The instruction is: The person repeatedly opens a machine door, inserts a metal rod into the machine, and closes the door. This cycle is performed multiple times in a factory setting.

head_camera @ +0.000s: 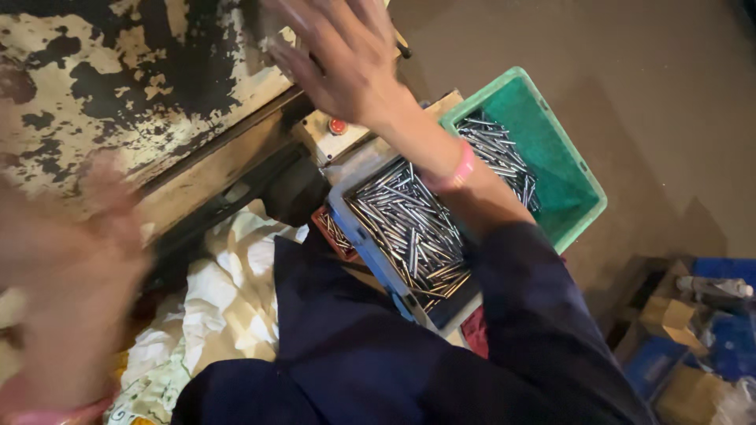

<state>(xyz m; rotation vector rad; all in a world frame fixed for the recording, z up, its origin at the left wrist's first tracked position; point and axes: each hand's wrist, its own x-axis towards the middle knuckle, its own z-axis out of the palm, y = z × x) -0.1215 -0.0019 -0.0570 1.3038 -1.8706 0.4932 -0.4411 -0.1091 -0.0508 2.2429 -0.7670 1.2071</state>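
Head view: two hands [339, 55] raised; two crates [551, 134] hold metal pins [409, 228].

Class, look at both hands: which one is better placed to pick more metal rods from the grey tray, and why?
Probably the right hand. Its forearm lies across the grey tray of metal rods, beside the green crate. The left hand is blurred, far off over the pale cloth.

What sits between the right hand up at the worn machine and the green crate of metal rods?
In the head view, between the right hand and the green crate sits a panel with a red button, beside the grey tray of rods.
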